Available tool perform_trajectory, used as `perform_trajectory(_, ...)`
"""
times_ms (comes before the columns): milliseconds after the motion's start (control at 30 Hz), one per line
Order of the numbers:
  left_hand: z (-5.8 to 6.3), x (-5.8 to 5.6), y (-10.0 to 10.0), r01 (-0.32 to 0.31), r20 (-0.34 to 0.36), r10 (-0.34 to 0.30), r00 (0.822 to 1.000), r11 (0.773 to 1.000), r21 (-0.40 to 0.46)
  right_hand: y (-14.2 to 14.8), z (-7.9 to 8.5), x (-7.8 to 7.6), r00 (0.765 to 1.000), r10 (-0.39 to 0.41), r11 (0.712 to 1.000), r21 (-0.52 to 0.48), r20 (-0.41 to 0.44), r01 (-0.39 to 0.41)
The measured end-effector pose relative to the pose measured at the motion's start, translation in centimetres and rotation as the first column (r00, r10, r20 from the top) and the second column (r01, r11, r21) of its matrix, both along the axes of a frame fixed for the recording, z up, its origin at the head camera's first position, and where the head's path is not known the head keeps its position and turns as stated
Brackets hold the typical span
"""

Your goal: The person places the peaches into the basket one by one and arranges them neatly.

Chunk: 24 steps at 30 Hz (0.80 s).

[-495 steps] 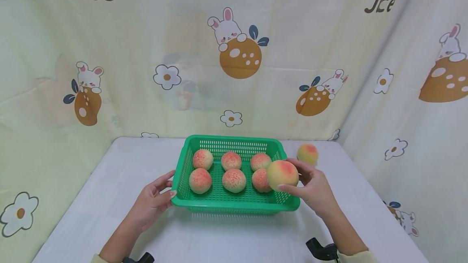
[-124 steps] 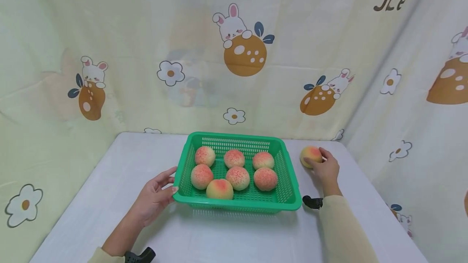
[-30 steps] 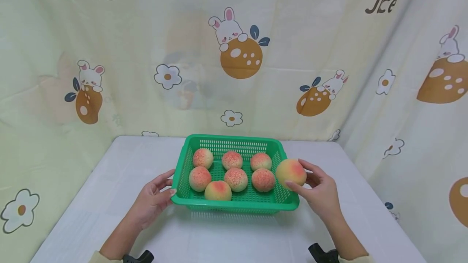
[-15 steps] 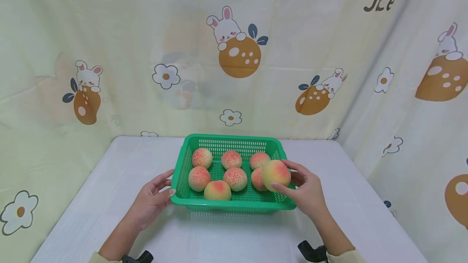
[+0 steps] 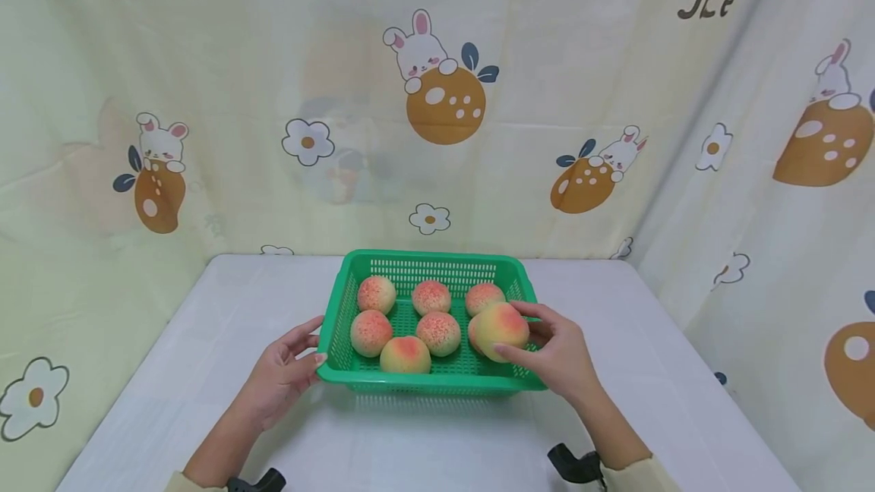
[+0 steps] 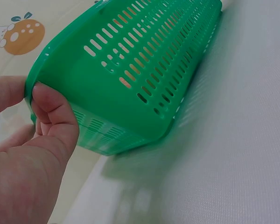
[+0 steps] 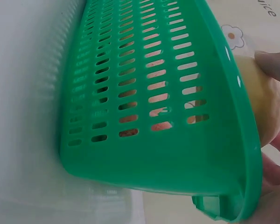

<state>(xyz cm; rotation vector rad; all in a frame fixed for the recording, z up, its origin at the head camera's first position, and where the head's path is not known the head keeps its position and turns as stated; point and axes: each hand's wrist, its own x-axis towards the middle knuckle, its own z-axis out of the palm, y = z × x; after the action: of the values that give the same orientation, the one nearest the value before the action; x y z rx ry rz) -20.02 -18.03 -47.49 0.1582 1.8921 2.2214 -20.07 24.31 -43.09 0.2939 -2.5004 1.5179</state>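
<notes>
A green slotted plastic basket [image 5: 424,380] sits on the table. My left hand [image 5: 287,374] pinches its left rim between thumb and fingers; the left wrist view shows the thumb against the rim [image 6: 42,60]. My right hand [image 5: 557,351] holds a yellow peach with a red blush [image 5: 502,331] above the basket's right side, partly covering a speckled peach [image 5: 473,334]. In the right wrist view that held peach [image 7: 259,98] shows just beyond the rim. Several red-speckled peaches [image 5: 438,333] lie in two rows inside the basket. One yellow peach [image 5: 405,355] lies at the front, left of centre.
The table [image 5: 225,310] has a white cover. A curtain [image 5: 581,59] printed with rabbits and fruit hangs behind it and along the sides. Black wrist mounts [image 5: 576,465] sit on both wrists.
Earlier, my right hand took the yellow peach from the table right of the basket. Over the last second it has carried it left over the basket. My left hand stays on the rim.
</notes>
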Motion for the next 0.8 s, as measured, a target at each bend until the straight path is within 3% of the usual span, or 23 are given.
perform_trajectory(233, 0.0, 0.1, 0.0, 0.005, -0.009, -0.005, 1.0, 1.0, -0.002, -0.7, 0.2, -0.2, 0.999, 0.028, 0.999, 0.035, 0.03, -0.029)
perform_trajectory(800, -0.3, 0.0, 0.0, 0.014, -0.027, -0.014, 1.0, 1.0, -0.003, -2.2, 0.4, -1.5, 0.975, 0.043, 0.993, 0.094, 0.218, -0.065)
